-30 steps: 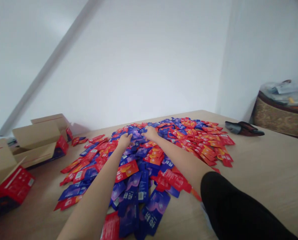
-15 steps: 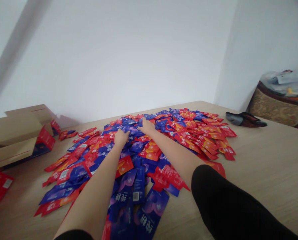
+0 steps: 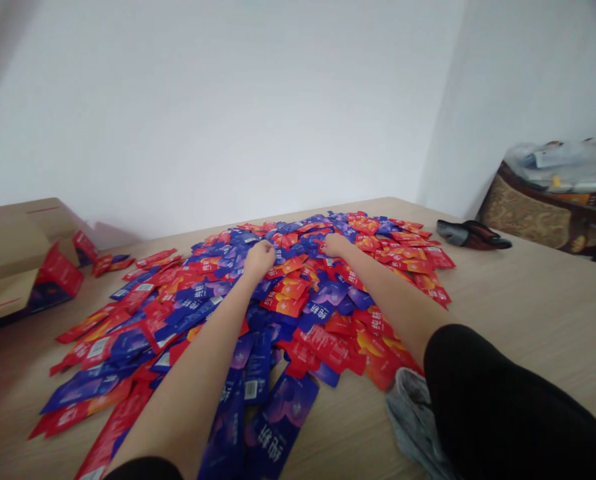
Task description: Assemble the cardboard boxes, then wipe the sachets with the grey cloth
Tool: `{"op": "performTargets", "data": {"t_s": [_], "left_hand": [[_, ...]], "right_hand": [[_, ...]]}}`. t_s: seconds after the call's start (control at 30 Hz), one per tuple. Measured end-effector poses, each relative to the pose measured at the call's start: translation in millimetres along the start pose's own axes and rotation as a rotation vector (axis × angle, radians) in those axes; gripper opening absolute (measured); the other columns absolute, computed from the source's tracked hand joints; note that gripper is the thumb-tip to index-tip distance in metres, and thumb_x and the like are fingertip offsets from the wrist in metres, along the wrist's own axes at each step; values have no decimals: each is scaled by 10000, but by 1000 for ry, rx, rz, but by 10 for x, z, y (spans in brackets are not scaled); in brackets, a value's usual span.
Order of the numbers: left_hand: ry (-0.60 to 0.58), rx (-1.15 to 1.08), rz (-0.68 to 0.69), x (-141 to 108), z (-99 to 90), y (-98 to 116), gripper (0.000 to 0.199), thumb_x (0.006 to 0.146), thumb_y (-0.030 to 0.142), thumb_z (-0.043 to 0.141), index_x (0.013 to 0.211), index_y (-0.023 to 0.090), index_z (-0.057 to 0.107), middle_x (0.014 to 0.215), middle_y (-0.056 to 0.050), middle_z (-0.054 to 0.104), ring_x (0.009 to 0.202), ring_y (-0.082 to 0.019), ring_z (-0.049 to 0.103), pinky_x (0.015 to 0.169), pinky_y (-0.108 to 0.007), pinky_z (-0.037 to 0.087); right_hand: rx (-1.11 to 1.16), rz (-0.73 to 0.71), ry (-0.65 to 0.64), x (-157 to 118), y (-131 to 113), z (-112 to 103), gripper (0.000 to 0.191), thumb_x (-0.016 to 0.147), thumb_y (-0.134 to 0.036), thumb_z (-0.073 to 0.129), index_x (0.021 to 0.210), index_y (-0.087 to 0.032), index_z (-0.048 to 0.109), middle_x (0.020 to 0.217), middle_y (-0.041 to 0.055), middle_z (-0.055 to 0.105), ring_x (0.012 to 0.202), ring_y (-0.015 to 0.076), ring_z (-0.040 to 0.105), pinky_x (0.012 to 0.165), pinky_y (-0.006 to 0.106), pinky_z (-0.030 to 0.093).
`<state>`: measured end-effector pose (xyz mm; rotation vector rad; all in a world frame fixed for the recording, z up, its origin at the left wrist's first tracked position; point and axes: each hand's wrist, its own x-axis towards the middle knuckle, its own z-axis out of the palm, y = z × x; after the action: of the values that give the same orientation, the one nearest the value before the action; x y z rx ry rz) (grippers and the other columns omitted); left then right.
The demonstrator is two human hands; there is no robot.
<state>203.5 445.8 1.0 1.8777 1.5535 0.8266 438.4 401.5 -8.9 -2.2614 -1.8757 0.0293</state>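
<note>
A broad heap of red and purple-blue sachets (image 3: 288,297) covers the middle of the table. My left hand (image 3: 261,257) is over the far middle of the heap, its fingers curled together among purple-blue sachets; what they hold, if anything, I cannot make out. To its right, my right hand (image 3: 336,245) reaches into the back of the pile with bent fingers, and a bit of red packaging shows at the fingertips. Both forearms stretch across the heap, and the left one hides part of the sachets beneath it. Larger dark blue sachets (image 3: 283,423) lie at the near edge.
An open cardboard box (image 3: 8,230) with red and blue outer sides stands at the left. A grey cloth (image 3: 415,417) lies by my right sleeve. Dark shoe-like items (image 3: 473,235) rest at the table's far right, before a patterned armchair (image 3: 523,207) piled with plastic bags.
My right hand has moved right across the back of the heap, and the hands are farther apart. My left fingers have curled in. The view has shifted, and the grey cloth now shows.
</note>
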Motion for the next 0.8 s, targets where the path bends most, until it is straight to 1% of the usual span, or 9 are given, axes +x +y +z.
{"op": "performTargets", "data": {"t_s": [0.1, 0.2, 0.3, 0.4, 0.5, 0.6, 0.63, 0.7, 0.8], "left_hand": [[-148, -144, -29, -30, 246, 160, 359, 929, 388, 593, 1211, 165, 586, 1199, -86, 621, 1013, -210, 633, 857, -423, 555], [-261, -314, -75, -99, 316, 306, 363, 940, 457, 554, 1109, 142, 617, 1006, -60, 670, 809, -158, 653, 708, -334, 563], [-328, -494, -104, -229, 172, 419, 416, 946, 539, 480, 902, 151, 624, 708, -12, 646, 509, -101, 570, 464, -216, 445], [-366, -642, -129, -472, -80, 460, 343, 961, 449, 474, 799, 166, 581, 574, 13, 593, 374, -63, 458, 368, -168, 329], [-387, -740, -159, -843, -330, 413, 251, 969, 284, 459, 789, 154, 577, 526, 15, 576, 368, -62, 468, 373, -152, 348], [-404, -809, -202, -1305, -569, 291, 219, 953, 187, 453, 793, 136, 592, 503, 2, 584, 393, -73, 509, 404, -148, 399], [-414, -829, -220, -1475, -647, 235, 219, 949, 162, 447, 792, 130, 596, 519, -10, 607, 402, -71, 517, 420, -148, 419], [-444, -862, -261, -1838, -781, 103, 225, 939, 126, 439, 786, 118, 604, 552, -33, 647, 412, -68, 523, 443, -148, 444], [-527, -881, -336, -2427, -888, -115, 201, 916, 125, 484, 787, 88, 634, 603, -85, 691, 441, -87, 560, 462, -170, 469]], "right_hand": [[23, -113, 75, -5, -172, 5, 346, 949, -352, 581, 1228, -147, 590, 1228, 110, 616, 1075, 226, 619, 911, 433, 525], [55, -255, 173, -127, -451, -36, 307, 1019, -261, 408, 1234, -164, 603, 1207, 123, 654, 1126, 239, 613, 945, 401, 493], [88, -402, 237, -328, -723, -128, 355, 1026, -214, 327, 1241, -161, 605, 1214, 126, 665, 1137, 249, 616, 942, 374, 483], [114, -540, 260, -586, -873, -262, 334, 1013, -209, 376, 1246, -160, 610, 1272, 111, 646, 1185, 221, 593, 990, 334, 459], [142, -647, 270, -943, -897, -377, 326, 998, -264, 444, 1252, -153, 615, 1300, 110, 637, 1217, 192, 578, 1031, 296, 437], [211, -711, 299, -1409, -830, -388, 449, 968, -350, 496, 1347, -114, 550, 1356, 155, 599, 1247, 231, 568, 1046, 350, 452], [228, -727, 293, -1578, -791, -362, 472, 957, -327, 505, 1376, -111, 525, 1374, 161, 585, 1256, 241, 565, 1045, 368, 459], [235, -748, 251, -1924, -699, -277, 476, 925, -188, 488, 1397, -132, 511, 1389, 145, 580, 1243, 230, 580, 1025, 367, 481], [251, -758, 192, -2458, -583, -127, 485, 855, -40, 429, 1283, -175, 613, 1284, 98, 662, 1142, 199, 644, 974, 343, 516]]}}
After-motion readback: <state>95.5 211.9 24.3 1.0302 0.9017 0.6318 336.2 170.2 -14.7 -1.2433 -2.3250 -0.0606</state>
